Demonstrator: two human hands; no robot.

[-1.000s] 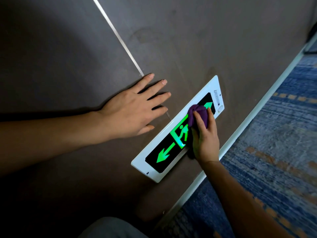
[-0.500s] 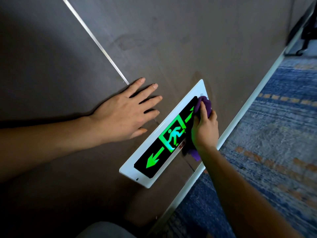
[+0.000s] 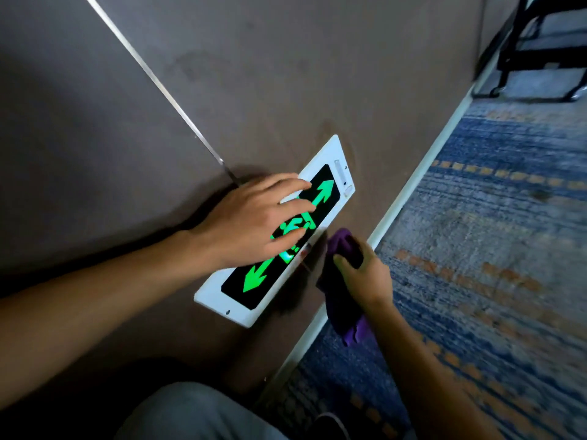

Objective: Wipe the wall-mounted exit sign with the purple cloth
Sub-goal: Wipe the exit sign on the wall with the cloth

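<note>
While my left hand (image 3: 251, 222) lies flat with spread fingers on the sign (image 3: 320, 198), my right hand (image 3: 362, 274) grips the cloth (image 3: 341, 309) beside it.

The left hand (image 3: 251, 222) moved from the wall onto the exit sign (image 3: 330, 198); the right hand (image 3: 365, 274) withdrew the purple cloth (image 3: 344, 249) below it.
</note>
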